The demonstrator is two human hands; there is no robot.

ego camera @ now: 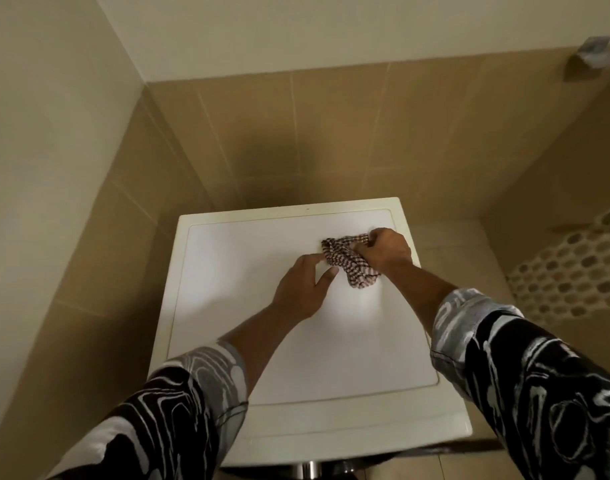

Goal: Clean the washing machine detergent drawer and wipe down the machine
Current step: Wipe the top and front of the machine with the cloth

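Two hands are on the white washing machine (pixel 262 341) top at frame centre. The right hand (pixel 386 251) clamps a crumpled brown-checked cloth (pixel 348 265); the left hand (pixel 301 289) lies flat, fingers apart, just beside it. The machine front is cut off below.

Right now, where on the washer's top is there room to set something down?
The machine top is bare from its left edge to the left hand and across the front by the rim. Its back right is crowded: the right hand grips the checked cloth there.
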